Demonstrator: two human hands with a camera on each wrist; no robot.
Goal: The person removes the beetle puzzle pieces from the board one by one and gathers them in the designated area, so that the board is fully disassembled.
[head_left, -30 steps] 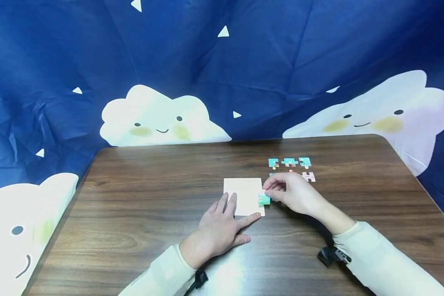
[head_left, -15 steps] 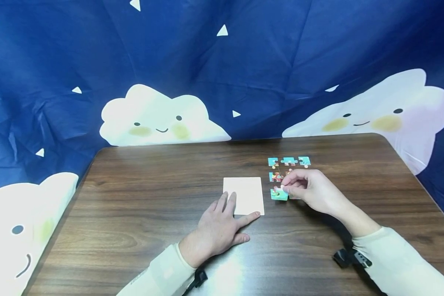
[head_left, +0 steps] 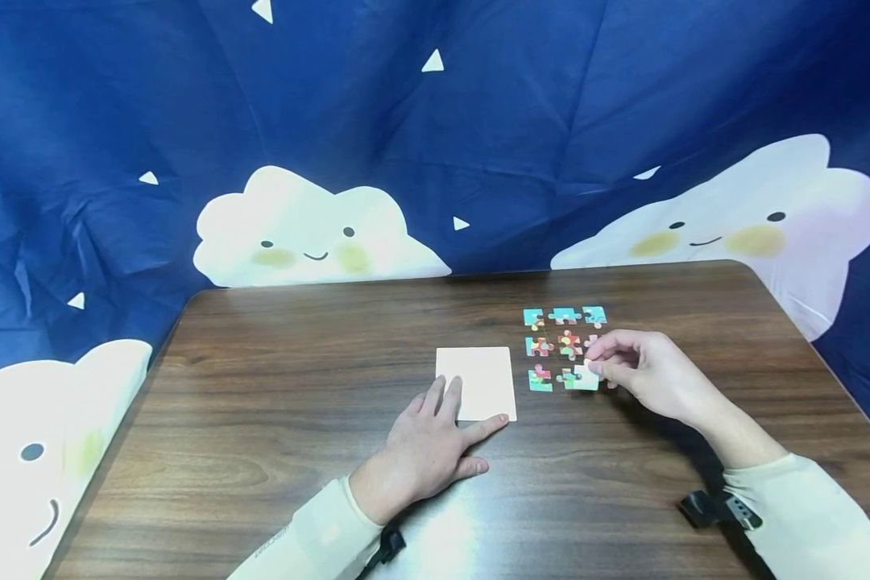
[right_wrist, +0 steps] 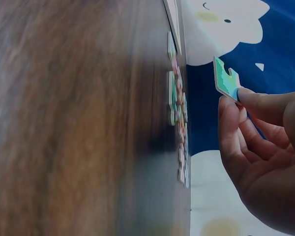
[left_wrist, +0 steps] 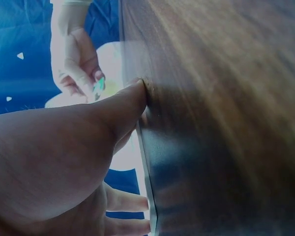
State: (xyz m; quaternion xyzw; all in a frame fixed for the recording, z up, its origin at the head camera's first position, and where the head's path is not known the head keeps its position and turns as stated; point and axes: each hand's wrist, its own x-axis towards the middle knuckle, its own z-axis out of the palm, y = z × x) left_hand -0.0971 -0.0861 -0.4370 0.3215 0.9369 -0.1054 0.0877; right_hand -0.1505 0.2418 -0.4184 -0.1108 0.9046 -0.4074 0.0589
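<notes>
Between thumb and fingertips my right hand (head_left: 648,374) pinches a green-and-blue jigsaw puzzle piece (right_wrist: 226,82), lifted above the table and tilted. In the head view this piece (head_left: 586,378) looks pale from glare and partly covers a green puzzle piece (head_left: 569,378) below it. My left hand (head_left: 429,451) lies with spread, straight fingers, some on the white square board (head_left: 481,374), the thumb on the table. To the board's right, several loose puzzle pieces lie apart in rows, among them a red one (head_left: 569,344) and a green-and-pink one (head_left: 540,379). My right fingers hide part of the middle row's right end.
The brown wooden table (head_left: 283,403) reaches back to a blue cloth (head_left: 377,97) printed with smiling clouds. A top row of blue puzzle pieces (head_left: 565,316) lies towards the table's far edge. Dark cameras are strapped at both wrists.
My right hand has moved right, carrying the puzzle piece from beside the board's right edge across the bottom row of pieces. My left hand has stayed on the board.
</notes>
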